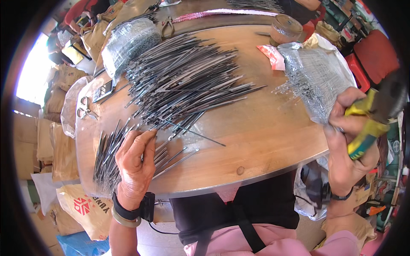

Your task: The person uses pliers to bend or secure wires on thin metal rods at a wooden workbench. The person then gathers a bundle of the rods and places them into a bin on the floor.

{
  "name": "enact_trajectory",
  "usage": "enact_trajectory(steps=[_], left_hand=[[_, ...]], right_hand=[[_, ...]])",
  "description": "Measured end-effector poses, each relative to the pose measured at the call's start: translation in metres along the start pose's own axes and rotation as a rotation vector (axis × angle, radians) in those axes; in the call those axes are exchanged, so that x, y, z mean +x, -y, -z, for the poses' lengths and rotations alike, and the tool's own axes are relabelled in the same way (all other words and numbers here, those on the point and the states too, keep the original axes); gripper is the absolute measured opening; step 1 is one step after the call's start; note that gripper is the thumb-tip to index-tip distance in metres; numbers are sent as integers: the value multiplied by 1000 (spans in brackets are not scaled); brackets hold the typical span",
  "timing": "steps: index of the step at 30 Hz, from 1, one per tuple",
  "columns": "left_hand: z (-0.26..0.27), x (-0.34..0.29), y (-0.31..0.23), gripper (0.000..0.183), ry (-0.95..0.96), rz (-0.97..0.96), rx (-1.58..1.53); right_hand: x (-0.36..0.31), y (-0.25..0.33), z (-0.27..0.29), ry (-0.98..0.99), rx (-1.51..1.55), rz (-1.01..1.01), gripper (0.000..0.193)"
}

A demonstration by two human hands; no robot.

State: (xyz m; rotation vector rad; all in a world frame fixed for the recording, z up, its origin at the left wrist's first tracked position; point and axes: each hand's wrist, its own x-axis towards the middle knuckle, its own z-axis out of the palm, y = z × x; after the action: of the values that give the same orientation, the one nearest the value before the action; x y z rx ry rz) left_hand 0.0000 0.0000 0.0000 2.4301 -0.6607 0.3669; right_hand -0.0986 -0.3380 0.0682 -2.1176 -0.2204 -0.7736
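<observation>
My left hand (137, 155) is over the near left of the table, its fingers pinched together at the edge of a big pile of thin dark metal strips (183, 72). Whatever lies between those fingertips is too small to make out. Beneath and beside this hand is a smaller bunch of similar strips (104, 158). My right hand (348, 145), raised at the table's right edge, is closed round pliers with yellow and green handles (363, 138), slightly blurred. Its fingertips are close to a clear plastic bag of thin silvery wire pieces (314, 72); contact cannot be told.
Scissors (84, 109) and a small dark-screened device (103, 90) lie at the left. A plastic-wrapped bundle (130, 45), another pair of pliers (168, 27) and a tape roll (286, 29) are farther back. Sacks (83, 209) and a red chair (376, 55) flank the table.
</observation>
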Motion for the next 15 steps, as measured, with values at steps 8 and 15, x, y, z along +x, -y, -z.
enact_trajectory(steps=[8,15], left_hand=[[-29,25,17,28,168,-237,368],[5,31,16,16,274,-141,349]], right_hand=[[-61,-55,0,-105,416,-419,15],[-60,-61,16,166,-67,-323,16]])
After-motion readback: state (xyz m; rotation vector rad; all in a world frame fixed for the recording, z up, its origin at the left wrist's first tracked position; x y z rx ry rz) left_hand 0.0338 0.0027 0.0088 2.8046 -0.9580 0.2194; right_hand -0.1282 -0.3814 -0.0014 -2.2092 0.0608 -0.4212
